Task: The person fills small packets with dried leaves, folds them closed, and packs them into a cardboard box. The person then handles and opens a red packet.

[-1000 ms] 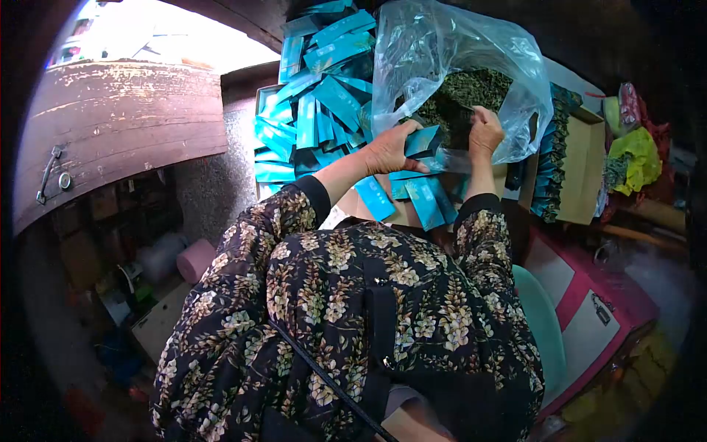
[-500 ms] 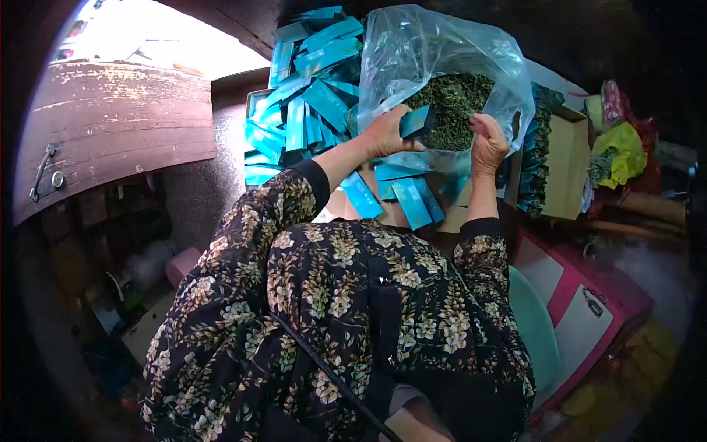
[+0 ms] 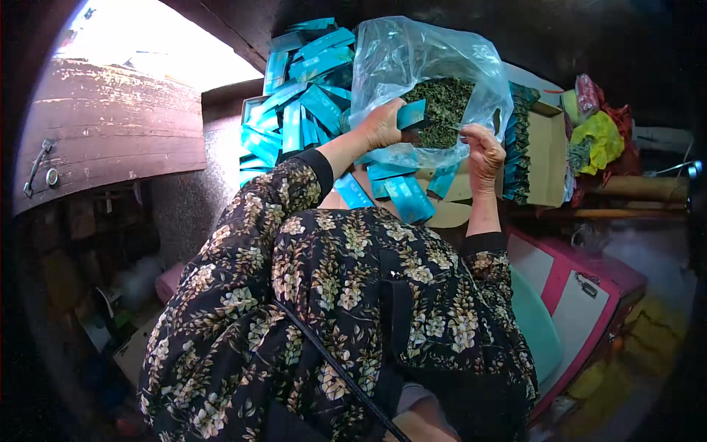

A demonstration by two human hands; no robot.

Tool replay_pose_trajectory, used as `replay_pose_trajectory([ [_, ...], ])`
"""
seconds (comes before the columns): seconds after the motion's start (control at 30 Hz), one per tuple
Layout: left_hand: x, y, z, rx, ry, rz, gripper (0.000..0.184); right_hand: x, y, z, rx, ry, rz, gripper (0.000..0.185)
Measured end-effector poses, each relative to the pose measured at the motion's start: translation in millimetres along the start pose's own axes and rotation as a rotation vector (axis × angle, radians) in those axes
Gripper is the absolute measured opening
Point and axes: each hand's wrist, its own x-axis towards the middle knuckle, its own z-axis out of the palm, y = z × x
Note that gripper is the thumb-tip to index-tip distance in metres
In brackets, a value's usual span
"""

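Your left hand reaches forward, thumb and fingers pinching 1 blue packet above the clear bag of dried leaves. Your right hand, raised with fingers curled narrowly inward, hovers at the bag's right edge; its grip contents are unclear.

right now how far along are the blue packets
The row in the carton looks done. The left hand holds a packet at the open bag, the right hand beside it. The heap looks unfilled, and there are plenty of leaves in the bag.
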Motion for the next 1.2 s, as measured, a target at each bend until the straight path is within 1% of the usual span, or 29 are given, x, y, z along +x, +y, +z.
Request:
replay_pose_trajectory([
  [0.13,-1.0,10.5,-6.8,-0.007,-0.022,-0.016,0.076,7.2,-10.5,-4.7,0.067,-0.036,0.001,0.021],
  [0.23,3.0,0.2,-1.5,0.074,0.04,0.136,0.074,14.7,-20.8,-11.7,-0.098,-0.093,-0.045,0.02],
  [0.27,3.1,0.5,-0.6,0.07,0.044,0.141,0.074,16.5,-22.6,-13.3,-0.104,-0.094,-0.05,0.02],
  [0.37,3.3,0.6,2.1,0.094,0.087,0.225,0.074,21.5,-26.1,-18.0,-0.285,-0.192,-0.162,0.015],
  [0.4,2.8,4.2,0.0,0.092,0.09,0.227,0.074,22.7,-30.5,-16.3,-0.288,-0.193,-0.164,0.015],
  [0.5,3.6,16.5,-2.9,0.122,-0.013,0.111,0.072,24.3,-43.3,-13.0,-0.385,-0.278,-0.223,0.017],
  [0.53,4.3,21.3,-3.3,0.115,-0.012,0.115,0.072,26.2,-47.5,-11.6,-0.393,-0.28,-0.224,0.017],
  [0.63,4.6,34.2,-3.9,0.068,-0.069,0.129,0.069,38.9,-55.7,-3.8,-0.472,-0.435,-0.264,0.017],
  [0.67,6.7,33.7,0.3,0.06,-0.066,0.133,0.069,45.8,-58.6,-3.5,-0.481,-0.439,-0.267,0.017],
  [0.77,18.3,23.5,12.5,-0.041,-0.006,0.238,0.068,69.5,-71.3,1.8,-0.594,-0.591,-0.434,0.009],
  [0.8,19.4,26.4,10.1,-0.048,-0.001,0.237,0.068,76.0,-80.4,4.5,-0.598,-0.598,-0.436,0.009],
  [0.9,25.8,35.3,0.2,-0.159,-0.089,0.165,0.071,95.2,-107.5,13.2,-0.842,-0.773,-0.695,0.007],
  [0.93,25.2,38.8,-0.9,-0.163,-0.087,0.166,0.071,97.8,-112.9,16.7,-0.845,-0.776,-0.695,0.007],
  [1.03,25.7,44.7,-2.2,-0.19,0.018,0.186,0.07,103.3,-124.4,27.2,-1.021,-0.911,-0.95,0.008],
  [1.2,25.3,33.2,10.2,-0.208,0.05,0.209,0.068,116.0,-149.6,28.4,-1.092,-0.941,-0.98,0.008],
])
